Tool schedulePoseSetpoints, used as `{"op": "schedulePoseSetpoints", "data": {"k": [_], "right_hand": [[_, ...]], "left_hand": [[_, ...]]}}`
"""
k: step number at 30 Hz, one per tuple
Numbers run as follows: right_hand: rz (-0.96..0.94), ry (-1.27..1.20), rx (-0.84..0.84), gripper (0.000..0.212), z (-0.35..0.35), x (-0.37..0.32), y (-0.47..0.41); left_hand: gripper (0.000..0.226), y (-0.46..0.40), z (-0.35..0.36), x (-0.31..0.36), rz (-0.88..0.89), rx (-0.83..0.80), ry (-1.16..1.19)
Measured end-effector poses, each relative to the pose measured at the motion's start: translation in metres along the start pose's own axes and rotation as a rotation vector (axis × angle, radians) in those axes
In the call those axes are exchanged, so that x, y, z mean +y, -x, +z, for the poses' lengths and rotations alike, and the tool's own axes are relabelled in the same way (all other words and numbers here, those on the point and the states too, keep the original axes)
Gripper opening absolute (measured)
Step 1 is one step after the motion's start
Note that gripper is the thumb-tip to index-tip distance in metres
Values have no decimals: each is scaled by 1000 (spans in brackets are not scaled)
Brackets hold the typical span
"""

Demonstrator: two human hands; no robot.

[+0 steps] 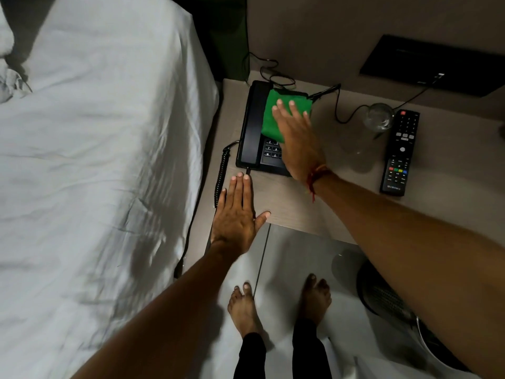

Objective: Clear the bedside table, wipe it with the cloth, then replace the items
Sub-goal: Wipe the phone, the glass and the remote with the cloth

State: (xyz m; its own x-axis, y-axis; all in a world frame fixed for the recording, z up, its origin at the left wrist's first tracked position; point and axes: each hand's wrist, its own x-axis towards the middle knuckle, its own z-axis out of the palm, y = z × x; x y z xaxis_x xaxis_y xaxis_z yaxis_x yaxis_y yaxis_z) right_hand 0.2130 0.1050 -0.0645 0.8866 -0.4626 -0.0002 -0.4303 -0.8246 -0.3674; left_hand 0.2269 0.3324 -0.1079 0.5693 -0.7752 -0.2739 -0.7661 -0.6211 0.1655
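The remote (399, 152) reads "CROWN" (near its bottom); the phone (255, 127) keypad shows 4, 5, 7, 8, 0.

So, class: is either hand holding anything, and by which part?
Neither grips. The right hand presses flat on the green cloth atop the phone; the left hand rests open.

The single head-worn camera looked steeply down and forward from above the standing person, wide-angled, close enough that both forearms filled the lower frame. Beyond the left hand (235, 214) lay the desk (341, 184); to that hand's left spread the bed (95, 160), and below it the floor (289, 255).
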Motion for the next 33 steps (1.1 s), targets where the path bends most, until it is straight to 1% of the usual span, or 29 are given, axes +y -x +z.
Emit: {"op": "schedulePoseSetpoints", "data": {"k": [2,6,9,11,13,15,16,17,18,19,20,22,24,26,28,29,31,33], "right_hand": [[-43,42,-9,83,7,-2,23],[-85,83,-77,84,9,-4,49],[-110,28,-84,84,8,-9,68],[-135,-73,-69,82,8,-9,84],[-72,-255,-84,71,1,-11,96],[144,-551,-133,52,-18,-12,98],[268,-764,-133,44,-31,-12,96],[369,-1008,-88,39,-45,-11,95],[455,-1224,-8,36,-61,-6,95],[518,-1370,80,34,-76,1,95],[553,-1437,167,33,-92,11,95],[562,-1484,320,30,-120,29,95],[557,-1505,489,26,-146,54,94],[569,-1499,678,23,-168,84,91],[559,-1414,807,24,-179,113,87],[559,-1345,839,26,-181,124,85],[596,-1194,840,30,-179,137,84],[613,-1067,802,30,-172,144,82]], "left_hand": [[96,1,0,0,-1,9,-6],[96,2,-7,4,-9,-13,3],[95,4,-15,7,-13,-55,46],[95,3,-23,13,-26,-71,92],[93,3,-31,21,-63,-35,145],[84,4,-38,31,-96,62,159],[78,3,-41,38,-103,114,163],[73,2,-43,47,-96,158,179],[68,-2,-44,59,-70,189,216],[64,-6,-47,69,-44,199,270],[63,-14,-49,83,-19,185,339],[69,-33,-55,108,5,114,516],[74,-60,-62,137,8,78,709],[79,-91,-67,165,0,91,832],[88,-120,-70,188,-39,92,946],[93,-132,-72,197,-71,84,1017],[101,-154,-71,209,-128,50,1126],[97,-169,-65,219,-170,-3,1201]]}}
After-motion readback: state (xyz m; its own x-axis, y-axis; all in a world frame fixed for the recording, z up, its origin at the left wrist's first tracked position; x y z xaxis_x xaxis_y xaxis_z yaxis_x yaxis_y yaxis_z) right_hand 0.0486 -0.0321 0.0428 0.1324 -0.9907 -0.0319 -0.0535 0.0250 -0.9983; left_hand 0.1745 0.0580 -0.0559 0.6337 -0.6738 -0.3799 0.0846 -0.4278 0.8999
